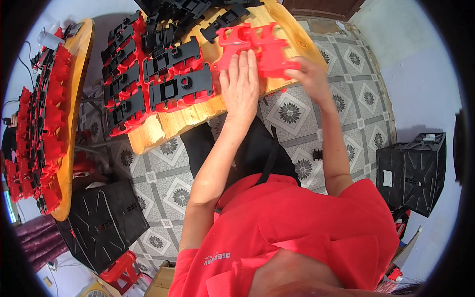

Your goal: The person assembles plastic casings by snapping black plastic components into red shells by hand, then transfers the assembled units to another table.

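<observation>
Red plastic frame (271, 58), probably light, stiff and slick, best held by its rim, lies beneath the flat, outstretched left hand (239, 85), its edge pinched by the right hand (312, 80).

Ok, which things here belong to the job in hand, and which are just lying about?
Seemingly the job:
bare red plastic under the left hand
black-topped red pieces
loose black parts
wooden table

Seemingly just lying about:
black crates
red stool
small black piece on the floor
</observation>
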Motion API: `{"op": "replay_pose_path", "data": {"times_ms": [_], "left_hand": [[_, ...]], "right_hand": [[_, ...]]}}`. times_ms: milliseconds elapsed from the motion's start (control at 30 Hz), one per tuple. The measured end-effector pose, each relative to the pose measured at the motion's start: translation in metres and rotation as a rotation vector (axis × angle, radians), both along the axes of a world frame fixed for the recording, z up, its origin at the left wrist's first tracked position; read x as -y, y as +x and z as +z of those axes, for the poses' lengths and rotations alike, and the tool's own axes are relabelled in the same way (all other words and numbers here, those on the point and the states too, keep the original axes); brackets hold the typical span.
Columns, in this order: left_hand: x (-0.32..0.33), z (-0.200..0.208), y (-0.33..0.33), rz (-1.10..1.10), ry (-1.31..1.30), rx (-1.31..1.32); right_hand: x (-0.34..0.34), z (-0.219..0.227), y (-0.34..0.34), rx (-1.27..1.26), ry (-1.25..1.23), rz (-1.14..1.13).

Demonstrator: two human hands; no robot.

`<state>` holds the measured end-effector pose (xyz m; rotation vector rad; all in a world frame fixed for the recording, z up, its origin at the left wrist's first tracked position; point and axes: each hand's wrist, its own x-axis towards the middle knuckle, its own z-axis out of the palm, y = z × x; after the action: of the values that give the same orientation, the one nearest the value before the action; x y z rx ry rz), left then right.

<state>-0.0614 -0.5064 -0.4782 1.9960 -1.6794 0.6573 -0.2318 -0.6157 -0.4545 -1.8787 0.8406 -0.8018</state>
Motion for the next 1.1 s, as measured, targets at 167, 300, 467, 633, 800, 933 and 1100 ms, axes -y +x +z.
{"op": "replay_pose_path", "data": {"times_ms": [167,300,467,633,800,933,1100], "left_hand": [[-0.012,0.050,-0.025,-0.173,-0.151,-0.451],[-0.028,0.085,-0.044,-0.547,-0.486,-1.714],[-0.053,0.062,-0.026,-0.566,-0.464,-2.047],[-0.096,0.036,-0.028,-0.647,-0.429,-2.272],[-0.101,0.042,-0.031,-0.743,-0.508,-2.290],[-0.107,0.052,-0.021,-0.647,-0.337,-2.172],[-0.104,0.060,-0.011,-0.704,-0.471,-2.238]], "right_hand": [[-0.012,0.048,-0.060,-0.061,-0.284,-0.127],[-0.029,0.090,-0.024,-0.036,-0.985,0.320],[0.032,0.102,0.049,0.309,-0.272,0.450],[0.093,0.059,0.204,-0.572,-0.553,0.110],[0.114,0.045,0.240,-0.873,-0.593,0.118],[0.099,0.090,0.215,-0.570,-0.236,0.095],[0.069,0.129,0.129,0.090,-0.285,0.343]]}}
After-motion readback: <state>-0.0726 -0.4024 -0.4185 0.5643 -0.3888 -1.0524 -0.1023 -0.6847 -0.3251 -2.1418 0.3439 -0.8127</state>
